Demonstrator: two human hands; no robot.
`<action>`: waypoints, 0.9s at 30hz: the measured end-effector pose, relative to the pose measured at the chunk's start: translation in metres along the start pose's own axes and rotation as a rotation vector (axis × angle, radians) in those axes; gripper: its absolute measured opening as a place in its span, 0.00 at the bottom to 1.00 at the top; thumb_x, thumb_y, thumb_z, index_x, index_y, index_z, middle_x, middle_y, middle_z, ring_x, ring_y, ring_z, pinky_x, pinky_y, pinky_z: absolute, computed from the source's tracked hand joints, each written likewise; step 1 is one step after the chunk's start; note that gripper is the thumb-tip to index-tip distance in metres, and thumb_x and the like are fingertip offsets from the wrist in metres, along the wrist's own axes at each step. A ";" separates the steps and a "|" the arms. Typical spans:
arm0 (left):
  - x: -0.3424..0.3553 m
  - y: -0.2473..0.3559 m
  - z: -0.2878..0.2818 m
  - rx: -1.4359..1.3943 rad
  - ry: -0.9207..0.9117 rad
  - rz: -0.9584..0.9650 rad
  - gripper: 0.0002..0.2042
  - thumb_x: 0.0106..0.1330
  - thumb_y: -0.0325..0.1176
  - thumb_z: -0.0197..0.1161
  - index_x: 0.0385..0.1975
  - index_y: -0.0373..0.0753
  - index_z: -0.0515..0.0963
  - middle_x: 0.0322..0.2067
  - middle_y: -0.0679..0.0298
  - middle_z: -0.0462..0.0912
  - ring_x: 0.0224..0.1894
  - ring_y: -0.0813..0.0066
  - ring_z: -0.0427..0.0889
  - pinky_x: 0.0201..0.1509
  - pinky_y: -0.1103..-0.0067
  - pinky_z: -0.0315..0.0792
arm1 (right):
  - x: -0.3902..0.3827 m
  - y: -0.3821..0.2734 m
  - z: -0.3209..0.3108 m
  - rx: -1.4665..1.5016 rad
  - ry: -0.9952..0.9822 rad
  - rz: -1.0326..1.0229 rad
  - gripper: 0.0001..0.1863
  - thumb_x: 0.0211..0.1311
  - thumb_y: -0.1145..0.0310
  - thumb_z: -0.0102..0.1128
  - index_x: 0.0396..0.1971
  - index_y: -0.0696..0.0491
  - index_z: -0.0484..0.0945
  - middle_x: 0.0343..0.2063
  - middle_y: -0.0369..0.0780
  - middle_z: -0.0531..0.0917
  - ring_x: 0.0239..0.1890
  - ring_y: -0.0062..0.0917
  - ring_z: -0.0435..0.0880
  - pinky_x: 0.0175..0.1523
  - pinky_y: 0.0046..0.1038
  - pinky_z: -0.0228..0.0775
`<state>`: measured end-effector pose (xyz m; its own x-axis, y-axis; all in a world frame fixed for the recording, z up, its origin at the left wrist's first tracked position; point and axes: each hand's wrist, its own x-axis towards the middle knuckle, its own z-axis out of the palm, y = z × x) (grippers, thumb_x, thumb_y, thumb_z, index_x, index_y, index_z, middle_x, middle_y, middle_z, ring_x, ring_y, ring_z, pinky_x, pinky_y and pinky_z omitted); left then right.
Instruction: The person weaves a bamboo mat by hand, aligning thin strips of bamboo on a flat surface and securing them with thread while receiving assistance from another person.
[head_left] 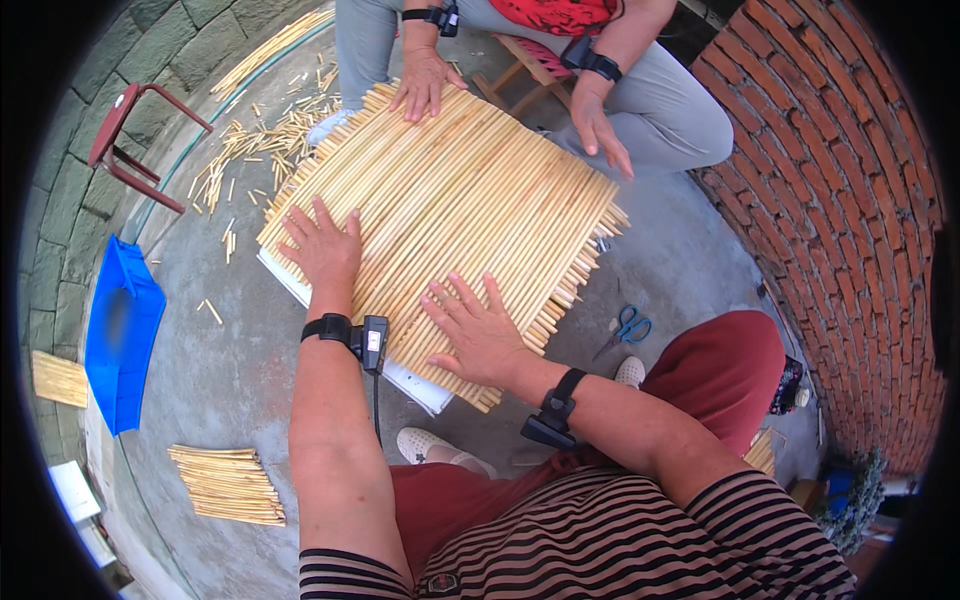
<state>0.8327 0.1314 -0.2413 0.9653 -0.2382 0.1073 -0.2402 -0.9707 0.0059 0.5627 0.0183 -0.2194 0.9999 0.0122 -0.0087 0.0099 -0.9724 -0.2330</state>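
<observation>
- While both palms lie flat with spread fingers, the person's left hand [325,250] and right hand [475,335] are well apart from each other; neither is clamped on anything.
- The stick mat [450,210], a broad layer of pale sticks laid side by side, is directly beneath both hands and reaches away from the person toward the co-worker.
- The left hand rests near the mat's left corner; the right hand rests on its near part, close to the lower edge; most of the mat lies beyond and between them.
- A white board [418,388] shows under the mat's near edge.
- Across the mat, one co-worker's hand [425,85] presses on the far edge; the other hand [600,130] is held near the right corner; whether it touches, I cannot tell.
- Scissors [627,328] lie on the floor [690,270] to the right; short stick pieces [255,145] lie scattered at the far left.
</observation>
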 end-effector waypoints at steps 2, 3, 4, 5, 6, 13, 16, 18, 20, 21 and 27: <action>-0.004 -0.001 -0.007 -0.066 -0.007 -0.005 0.41 0.74 0.64 0.46 0.79 0.42 0.55 0.79 0.40 0.47 0.82 0.41 0.39 0.78 0.40 0.31 | 0.001 -0.003 -0.007 -0.019 -0.016 0.002 0.48 0.68 0.31 0.48 0.79 0.48 0.55 0.79 0.42 0.56 0.82 0.42 0.43 0.80 0.61 0.25; -0.006 0.000 -0.009 -0.100 0.000 -0.003 0.41 0.74 0.64 0.45 0.79 0.42 0.55 0.79 0.40 0.47 0.82 0.41 0.38 0.78 0.40 0.30 | 0.002 -0.004 -0.010 -0.018 -0.065 -0.002 0.48 0.68 0.31 0.48 0.79 0.48 0.55 0.79 0.43 0.56 0.82 0.42 0.44 0.80 0.61 0.25; -0.005 0.001 -0.010 -0.118 -0.025 -0.009 0.41 0.74 0.64 0.46 0.79 0.41 0.56 0.78 0.39 0.48 0.82 0.40 0.37 0.78 0.40 0.30 | 0.002 -0.005 -0.013 -0.048 -0.077 0.006 0.48 0.68 0.32 0.49 0.78 0.49 0.56 0.78 0.44 0.57 0.82 0.43 0.44 0.80 0.61 0.25; -0.007 0.001 -0.011 -0.137 -0.025 -0.007 0.41 0.74 0.64 0.47 0.78 0.40 0.56 0.78 0.39 0.48 0.82 0.40 0.38 0.78 0.39 0.30 | 0.004 -0.006 -0.013 -0.038 -0.083 0.004 0.48 0.68 0.32 0.49 0.78 0.49 0.56 0.78 0.44 0.57 0.82 0.44 0.45 0.80 0.61 0.25; -0.006 0.001 -0.011 -0.142 0.015 -0.010 0.41 0.73 0.64 0.48 0.78 0.40 0.56 0.78 0.39 0.48 0.82 0.40 0.38 0.78 0.39 0.31 | 0.004 -0.006 -0.014 -0.045 -0.076 0.007 0.49 0.67 0.32 0.49 0.78 0.49 0.56 0.78 0.44 0.57 0.82 0.44 0.45 0.80 0.61 0.25; -0.009 0.001 -0.006 -0.140 0.038 -0.006 0.42 0.73 0.64 0.49 0.79 0.41 0.56 0.78 0.40 0.50 0.81 0.39 0.39 0.77 0.37 0.32 | 0.003 -0.005 -0.008 -0.046 -0.075 0.014 0.49 0.67 0.32 0.50 0.79 0.49 0.56 0.78 0.43 0.57 0.82 0.43 0.44 0.80 0.62 0.23; -0.009 0.002 -0.008 -0.109 0.014 -0.009 0.41 0.73 0.65 0.48 0.79 0.42 0.56 0.78 0.41 0.50 0.81 0.40 0.39 0.77 0.37 0.32 | 0.003 -0.006 -0.010 -0.051 -0.092 0.023 0.49 0.67 0.32 0.50 0.79 0.49 0.55 0.79 0.43 0.57 0.82 0.42 0.44 0.80 0.62 0.22; -0.010 0.003 -0.010 -0.118 0.007 -0.016 0.41 0.74 0.65 0.47 0.79 0.43 0.56 0.78 0.42 0.50 0.82 0.40 0.39 0.77 0.37 0.32 | 0.004 -0.007 -0.012 -0.054 -0.102 0.027 0.49 0.68 0.32 0.49 0.79 0.49 0.55 0.79 0.43 0.57 0.82 0.43 0.44 0.80 0.62 0.22; -0.010 0.003 -0.013 -0.134 -0.006 -0.026 0.41 0.74 0.65 0.47 0.79 0.44 0.55 0.79 0.42 0.49 0.82 0.41 0.38 0.77 0.38 0.32 | 0.005 -0.008 -0.014 -0.066 -0.110 0.027 0.49 0.68 0.32 0.49 0.79 0.50 0.55 0.79 0.44 0.56 0.82 0.43 0.43 0.79 0.62 0.22; -0.011 0.003 -0.014 -0.148 -0.016 -0.028 0.41 0.74 0.65 0.48 0.79 0.44 0.55 0.79 0.42 0.48 0.82 0.42 0.38 0.77 0.38 0.31 | 0.005 -0.009 -0.014 -0.059 -0.117 0.025 0.49 0.68 0.33 0.49 0.79 0.51 0.55 0.79 0.44 0.56 0.82 0.44 0.43 0.79 0.62 0.22; -0.011 0.005 -0.015 -0.207 -0.006 -0.033 0.41 0.73 0.65 0.48 0.79 0.44 0.56 0.79 0.44 0.48 0.82 0.42 0.39 0.77 0.38 0.32 | 0.004 -0.012 -0.011 -0.074 -0.082 0.014 0.50 0.66 0.32 0.50 0.78 0.54 0.56 0.77 0.49 0.57 0.81 0.48 0.45 0.79 0.62 0.23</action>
<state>0.8191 0.1301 -0.2277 0.9733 -0.2076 0.0982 -0.2243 -0.9509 0.2133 0.5671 0.0278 -0.2055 0.9957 0.0147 -0.0913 -0.0001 -0.9871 -0.1600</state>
